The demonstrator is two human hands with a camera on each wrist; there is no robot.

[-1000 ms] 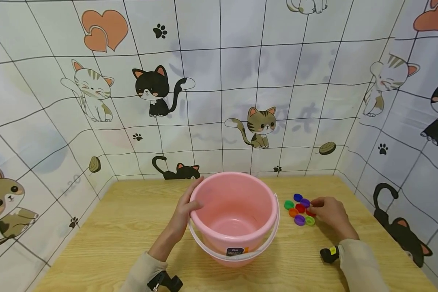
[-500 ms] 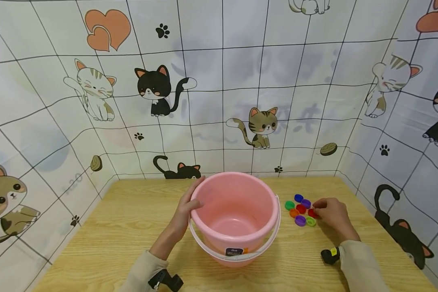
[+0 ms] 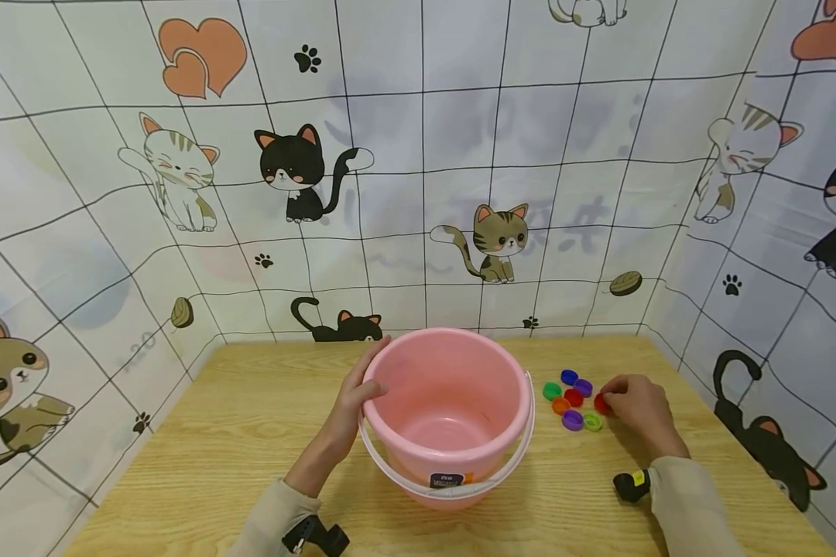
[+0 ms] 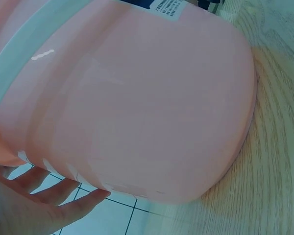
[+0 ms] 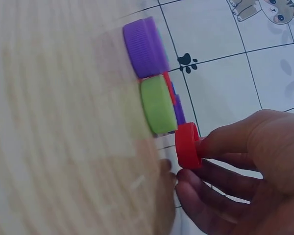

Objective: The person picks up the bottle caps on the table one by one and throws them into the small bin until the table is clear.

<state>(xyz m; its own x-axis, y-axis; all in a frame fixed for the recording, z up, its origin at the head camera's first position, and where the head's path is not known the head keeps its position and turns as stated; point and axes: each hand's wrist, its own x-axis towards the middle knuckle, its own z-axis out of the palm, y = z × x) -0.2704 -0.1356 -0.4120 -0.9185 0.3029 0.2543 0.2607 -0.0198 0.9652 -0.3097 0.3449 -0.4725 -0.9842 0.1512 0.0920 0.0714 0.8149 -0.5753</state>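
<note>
While the right hand (image 3: pixel 637 406) pinches a red cap (image 3: pixel 602 404) at the right of the head view, the left hand (image 3: pixel 351 398) grips the left rim of a pink bucket (image 3: pixel 453 387), its thumb over the edge and its fingers along the outer wall. Just left of the pinched cap lies a cluster of loose caps (image 3: pixel 572 420) in blue, purple, green, orange and red. At lower centre the bucket stands on the wooden worktop (image 3: pixel 251 433), its white handle (image 3: pixel 453 491) hanging across the front.
</note>
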